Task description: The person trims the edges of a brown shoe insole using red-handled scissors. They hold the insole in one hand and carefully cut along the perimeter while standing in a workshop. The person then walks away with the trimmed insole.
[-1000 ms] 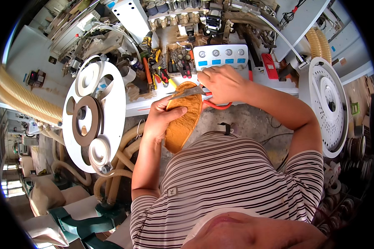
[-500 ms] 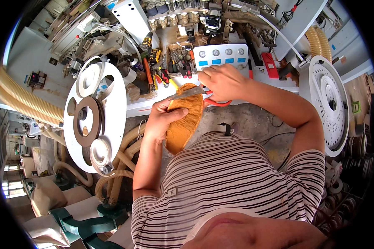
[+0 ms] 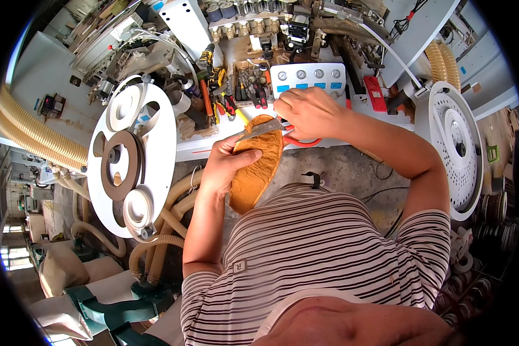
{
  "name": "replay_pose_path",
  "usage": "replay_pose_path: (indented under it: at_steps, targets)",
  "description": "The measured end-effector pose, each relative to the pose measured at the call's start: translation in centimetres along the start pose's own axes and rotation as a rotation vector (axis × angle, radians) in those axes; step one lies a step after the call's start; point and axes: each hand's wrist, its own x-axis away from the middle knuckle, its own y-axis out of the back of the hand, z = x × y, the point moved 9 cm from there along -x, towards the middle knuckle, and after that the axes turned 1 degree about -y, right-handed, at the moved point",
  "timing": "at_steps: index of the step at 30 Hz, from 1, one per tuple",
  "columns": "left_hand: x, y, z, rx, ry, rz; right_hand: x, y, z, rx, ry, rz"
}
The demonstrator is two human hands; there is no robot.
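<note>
My left hand (image 3: 226, 164) is closed on an oval orange-brown pad (image 3: 251, 183) with a rough, wrinkled face and a stitched-looking rim. Its thumb presses on the pad's face, and the fingers go behind. My right hand (image 3: 307, 109) is closed round the end of a flat metal blade (image 3: 266, 128), whose handle, if any, is hidden. The blade lies slantwise across the pad's upper part, reaching towards my left fingers. Just below my right hand show the red handles (image 3: 301, 142) of a tool whose head is hidden.
Ahead is a machine bench with a white gauge panel (image 3: 308, 78), a box of small tools (image 3: 251, 78), a yellow-black drill (image 3: 207, 56) and a red case (image 3: 375, 93). White reel discs flank me, left (image 3: 161, 150) and right (image 3: 470, 161). Ribbed hoses (image 3: 40, 135) run at the left.
The pad and both hands stay nearly in place. The blade has shifted very slightly on the pad, and the whole view has moved a little.
</note>
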Motion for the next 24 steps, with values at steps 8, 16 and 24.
replay_pose_path:
  at_steps: [8, 16, 24]
  targets:
    - [0.3, 1.0, -0.9, 0.003, -0.063, -0.037, -0.9, 0.4, 0.2, -0.072, -0.102, -0.052]
    - [0.5, 1.2, 0.1, 0.025, -0.015, -0.034, -1.1, -0.9, 1.0, -0.082, -0.098, 0.117]
    - [0.2, 1.1, 0.0, 0.066, -0.035, -0.007, -0.4, -2.5, -0.7, -0.246, -0.255, 0.128]
